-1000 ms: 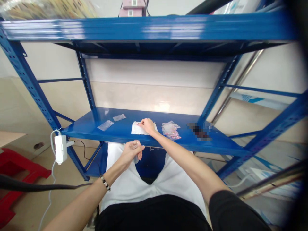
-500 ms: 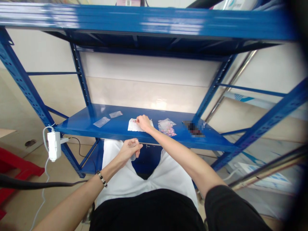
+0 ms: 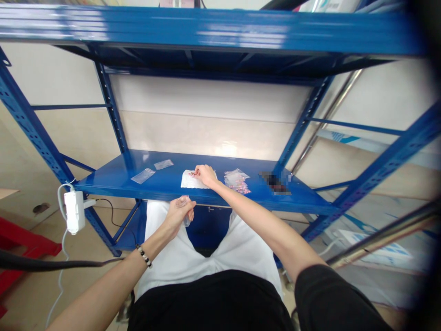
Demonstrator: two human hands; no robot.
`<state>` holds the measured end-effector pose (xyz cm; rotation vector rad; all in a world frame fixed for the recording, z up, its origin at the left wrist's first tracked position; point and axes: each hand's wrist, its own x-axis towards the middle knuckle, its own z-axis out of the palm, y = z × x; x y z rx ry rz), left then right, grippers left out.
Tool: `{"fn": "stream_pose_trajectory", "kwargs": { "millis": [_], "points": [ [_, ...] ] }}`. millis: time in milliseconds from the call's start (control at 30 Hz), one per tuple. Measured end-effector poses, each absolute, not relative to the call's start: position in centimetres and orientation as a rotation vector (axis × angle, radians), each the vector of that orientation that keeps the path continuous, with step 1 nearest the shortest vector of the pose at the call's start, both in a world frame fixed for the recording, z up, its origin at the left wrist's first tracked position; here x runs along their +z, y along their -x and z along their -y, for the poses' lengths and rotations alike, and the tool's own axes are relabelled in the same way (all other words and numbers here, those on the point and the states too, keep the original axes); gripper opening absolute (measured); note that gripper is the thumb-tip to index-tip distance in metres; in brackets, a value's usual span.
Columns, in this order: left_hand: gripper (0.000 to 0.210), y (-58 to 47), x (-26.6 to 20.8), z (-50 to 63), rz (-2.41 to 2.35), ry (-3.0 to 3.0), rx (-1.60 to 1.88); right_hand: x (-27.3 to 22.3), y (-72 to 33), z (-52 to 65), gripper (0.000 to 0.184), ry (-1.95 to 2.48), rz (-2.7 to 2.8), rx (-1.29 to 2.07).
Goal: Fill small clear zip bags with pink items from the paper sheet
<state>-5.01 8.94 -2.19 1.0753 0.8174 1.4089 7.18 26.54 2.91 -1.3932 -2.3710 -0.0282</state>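
Left hand (image 3: 182,209) curls around clear plastic (image 3: 186,221), while right hand (image 3: 205,175), bunched, contents unclear, could scatter the bits (image 3: 191,174) beside it by dragging the sheet (image 3: 188,183) beneath.

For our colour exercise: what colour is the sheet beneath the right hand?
The sheet is white, seen best in the head view.

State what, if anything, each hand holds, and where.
The left hand holds clear plastic, showing above and below the grip. The right hand is at small pink pieces; any hold is hidden.
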Motion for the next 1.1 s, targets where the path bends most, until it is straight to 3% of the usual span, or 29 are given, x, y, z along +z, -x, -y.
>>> {"fn": "stream_pose_trajectory", "kwargs": {
  "millis": [267,867,1100],
  "points": [
    [0.038,4.9,-3.0,-9.3,-0.847,-1.161,1.392,2.8,-6.3,-26.8,0.019,1.244,2.456,-0.078],
    [0.035,5.3,-2.4,-9.1,-0.913,-1.239,1.366,2.8,-4.6,-27.0,0.022,1.057,2.587,-0.292],
    [0.035,6.3,-2.5,-9.8,-1.156,-1.348,1.322,6.5,-5.5,-21.4,0.006,0.714,2.312,0.271]
  ]
}}
